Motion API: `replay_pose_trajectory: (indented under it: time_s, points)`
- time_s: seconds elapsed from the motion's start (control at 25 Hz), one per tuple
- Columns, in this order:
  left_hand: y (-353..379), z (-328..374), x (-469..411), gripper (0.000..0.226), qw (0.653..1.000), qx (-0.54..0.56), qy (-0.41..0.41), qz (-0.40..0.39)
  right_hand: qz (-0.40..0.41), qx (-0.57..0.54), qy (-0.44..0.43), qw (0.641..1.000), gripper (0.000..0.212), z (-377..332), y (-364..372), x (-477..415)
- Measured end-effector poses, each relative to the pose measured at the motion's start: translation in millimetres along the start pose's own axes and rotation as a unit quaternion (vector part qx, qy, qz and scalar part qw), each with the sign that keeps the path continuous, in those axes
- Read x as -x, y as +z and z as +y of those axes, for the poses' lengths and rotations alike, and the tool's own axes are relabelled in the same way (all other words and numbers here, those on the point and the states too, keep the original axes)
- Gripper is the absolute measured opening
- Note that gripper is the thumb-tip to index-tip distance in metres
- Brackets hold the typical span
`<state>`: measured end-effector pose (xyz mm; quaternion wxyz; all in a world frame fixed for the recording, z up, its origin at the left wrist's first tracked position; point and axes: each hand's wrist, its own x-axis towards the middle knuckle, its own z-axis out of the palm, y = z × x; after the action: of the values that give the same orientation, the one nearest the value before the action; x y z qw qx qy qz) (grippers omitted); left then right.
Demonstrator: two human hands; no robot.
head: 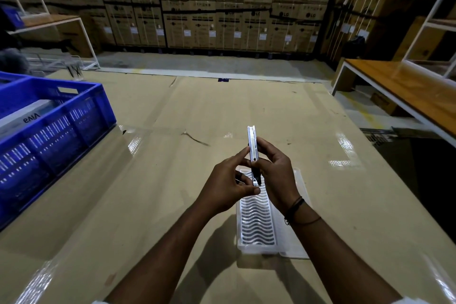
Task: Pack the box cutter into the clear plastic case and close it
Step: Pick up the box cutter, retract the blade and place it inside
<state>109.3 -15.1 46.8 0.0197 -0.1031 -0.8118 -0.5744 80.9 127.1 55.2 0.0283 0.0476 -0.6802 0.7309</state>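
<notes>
A slim white box cutter [252,142] with a dark lower end stands almost upright in the air, held by both hands. My left hand [228,184] pinches its side and lower end with thumb and fingertips. My right hand [276,174] wraps it from the right. Directly beneath them the clear plastic case [256,224] lies open on the cardboard-covered table, its wavy ribbed tray facing up and its flat lid lying open along the right side. The hands hide the case's far end.
A blue plastic crate [56,131] holding a white box sits on the table at the left. A wooden-topped bench [404,86] with a white frame stands at the right. Stacked cardboard cartons [222,7] line the back wall.
</notes>
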Motion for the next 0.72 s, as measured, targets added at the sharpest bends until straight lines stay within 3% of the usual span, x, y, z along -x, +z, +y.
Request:
replay_pose_trajectory:
  time_s: [0.4,0.72]
  points:
    - [8,-2,-2,0.105,0.999,-0.051,0.005,0.001,0.041,-0.01,0.01,0.999,0.054,11,-5,5]
    - [11,-1,-2,0.098,0.998,-0.054,-0.008,0.01,0.038,0.045,-0.005,0.998,0.054,15,-9,5]
